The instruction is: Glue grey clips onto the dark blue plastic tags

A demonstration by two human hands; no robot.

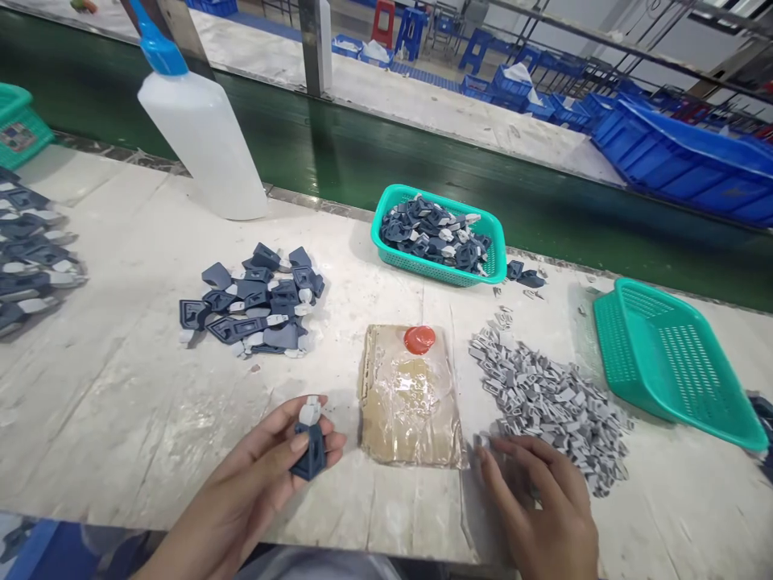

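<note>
The left hand is holding a dark blue piece left of the wrapped board; the right hand is pinching a small grey part beside the grey pile

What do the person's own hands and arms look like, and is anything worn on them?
The left hand and the right hand are bare: no gloves, and no rings can be seen. The left forearm shows no sleeve, watch or bracelet within the picture. The right forearm is outside the picture, so any sleeve there cannot be judged.
</note>
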